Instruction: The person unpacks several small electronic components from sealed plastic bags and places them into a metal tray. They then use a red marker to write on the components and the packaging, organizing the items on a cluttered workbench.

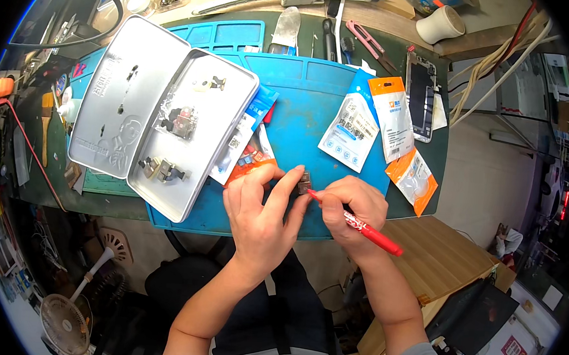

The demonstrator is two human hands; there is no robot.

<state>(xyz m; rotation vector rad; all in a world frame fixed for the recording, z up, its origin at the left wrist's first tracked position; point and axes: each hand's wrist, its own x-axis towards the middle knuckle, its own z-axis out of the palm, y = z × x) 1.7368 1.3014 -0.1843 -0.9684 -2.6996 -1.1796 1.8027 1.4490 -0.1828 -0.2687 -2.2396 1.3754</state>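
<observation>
Currently, the left hand (262,219) pinches a small dark part (304,183) over the near side of the blue mat (298,122), while the right hand (358,212) grips a red pen (374,234) with its tip at the part's right edge. A firm pinch, kept clear of the tip, and short, light strokes should keep the work neat. Farther out, the open tin (209,139) lies left and packets (393,119) lie to the far right.
</observation>
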